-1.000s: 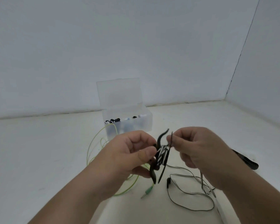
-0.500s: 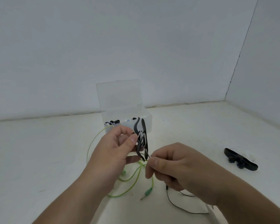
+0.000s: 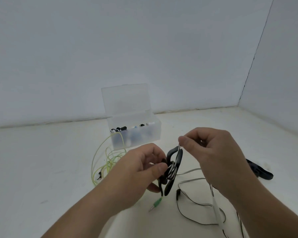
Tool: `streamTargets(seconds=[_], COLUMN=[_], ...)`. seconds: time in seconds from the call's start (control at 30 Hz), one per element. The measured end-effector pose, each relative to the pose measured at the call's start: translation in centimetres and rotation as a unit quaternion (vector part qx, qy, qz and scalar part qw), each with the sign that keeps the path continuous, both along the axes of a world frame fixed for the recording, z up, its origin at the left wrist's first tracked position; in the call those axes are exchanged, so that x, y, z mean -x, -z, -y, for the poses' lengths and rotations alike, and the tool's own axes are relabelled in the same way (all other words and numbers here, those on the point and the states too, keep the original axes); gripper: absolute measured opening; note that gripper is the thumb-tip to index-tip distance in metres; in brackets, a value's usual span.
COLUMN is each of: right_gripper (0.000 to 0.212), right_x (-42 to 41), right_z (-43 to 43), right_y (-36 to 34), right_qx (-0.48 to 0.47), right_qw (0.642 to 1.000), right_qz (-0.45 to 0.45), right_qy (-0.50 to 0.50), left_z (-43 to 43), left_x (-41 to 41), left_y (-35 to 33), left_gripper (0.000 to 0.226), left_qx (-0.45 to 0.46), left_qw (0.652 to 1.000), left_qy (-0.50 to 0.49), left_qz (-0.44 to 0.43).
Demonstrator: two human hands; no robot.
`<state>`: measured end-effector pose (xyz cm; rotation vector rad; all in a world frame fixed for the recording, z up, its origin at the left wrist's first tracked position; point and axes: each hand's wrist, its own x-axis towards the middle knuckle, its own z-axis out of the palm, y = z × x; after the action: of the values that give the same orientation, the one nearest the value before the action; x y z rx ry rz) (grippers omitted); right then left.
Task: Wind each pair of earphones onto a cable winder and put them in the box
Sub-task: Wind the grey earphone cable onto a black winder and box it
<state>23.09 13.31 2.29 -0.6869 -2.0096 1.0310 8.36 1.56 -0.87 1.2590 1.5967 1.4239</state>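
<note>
A black cable winder (image 3: 177,162) was gripped in the left hand (image 3: 136,170), held above the white counter (image 3: 41,160) with several turns of a black-and-white earphone cable (image 3: 216,208) wound across its middle. The cable was pinched between thumb and finger of the right hand (image 3: 213,155) just above the winder's upper end, and its slack was trailed loosely over the counter beneath that hand, with a black earbud (image 3: 177,194) lying near the winder. Behind the hands, a translucent box (image 3: 151,134) was seen with its lid raised and wound earphones inside. Green earphones (image 3: 100,162) were piled loosely beside the box, their plug (image 3: 157,202) below the left hand. A second black winder (image 3: 261,172) was lying to the right.
</note>
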Motion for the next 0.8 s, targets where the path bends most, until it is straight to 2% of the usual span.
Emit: streamTargets(seconds=[0.07, 0.17, 0.27, 0.37, 0.5, 0.63, 0.8], right_gripper=[0.026, 0.029, 0.034, 0.038, 0.036, 0.035, 0.035], right_x=[0.0, 0.2, 0.7, 0.9, 0.8, 0.6, 0.3], right_z=[-0.4, -0.6, -0.4, 0.1, 0.6, 0.8, 0.8], right_y=[0.3, 0.9, 1.6, 1.8, 1.6, 1.3, 0.7], right_qx=[0.051, 0.103, 0.097, 0.099, 0.137, 0.144, 0.148], right_qw=[0.999, 0.992, 0.979, 0.964, 0.944, 0.938, 0.935], right_qz=[0.012, 0.070, 0.166, 0.207, 0.213, 0.210, 0.198], right_qy=[0.002, -0.025, -0.071, -0.135, -0.210, -0.236, -0.253], left_z=[0.1, 0.2, 0.0, -0.2, -0.1, -0.2, -0.4], left_x=[0.1, 0.2, 0.3, 0.4, 0.4, 0.1, 0.5], left_y=[-0.1, -0.4, -0.3, -0.3, -0.8, -0.9, -0.6], left_gripper=[0.003, 0.013, 0.013, 0.022, 0.025, 0.030, 0.031], left_qx=[-0.022, -0.056, -0.083, -0.097, -0.105, -0.089, -0.072], left_qw=[0.998, 0.990, 0.983, 0.977, 0.966, 0.947, 0.955], left_qy=[0.028, 0.051, 0.011, -0.043, -0.045, -0.025, -0.068], left_qz=[0.051, 0.123, 0.160, 0.185, 0.230, 0.309, 0.279])
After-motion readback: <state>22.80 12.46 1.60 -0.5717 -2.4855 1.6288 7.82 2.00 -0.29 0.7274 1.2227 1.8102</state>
